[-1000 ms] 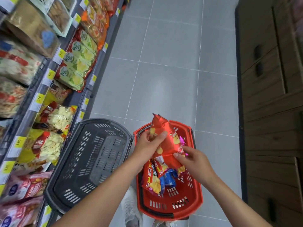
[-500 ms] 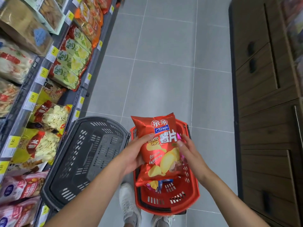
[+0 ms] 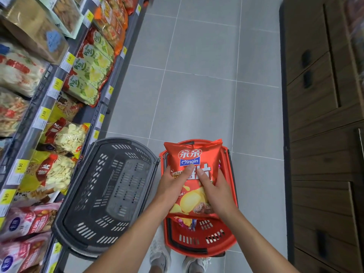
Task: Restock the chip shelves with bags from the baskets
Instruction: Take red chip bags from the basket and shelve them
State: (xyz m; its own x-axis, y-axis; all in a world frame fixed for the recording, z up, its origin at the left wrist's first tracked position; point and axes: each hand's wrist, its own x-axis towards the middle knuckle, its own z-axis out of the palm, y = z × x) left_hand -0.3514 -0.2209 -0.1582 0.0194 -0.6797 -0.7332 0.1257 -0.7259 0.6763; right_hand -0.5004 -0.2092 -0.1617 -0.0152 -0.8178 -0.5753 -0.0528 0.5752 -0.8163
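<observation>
Two hands on one bag. Far left, shelves (image 3: 59, 107) run along the aisle, packed with snack bags behind yellow price tags; which slot suits this bag, cannot tell. Black basket (image 3: 126, 186) sits on the floor at the shelf foot. Left hand (image 3: 173, 186) grips the red chip bag (image 3: 197, 154) at its left edge, thumb across the front. Bag is upright, held above the red basket (image 3: 216, 245), not yet on a shelf. Right hand (image 3: 214, 192) grips the right edge, thumb also on the front. A few small packets (image 3: 187, 223) lie in the red basket.

Risks, as judged:
- Thumbs pressing a puffed bag may crush chips.
- Slick foil may slip on the swing left.
- Shoes (image 3: 159, 259) stand close to both baskets, so a step shelfward could catch a rim.
</observation>
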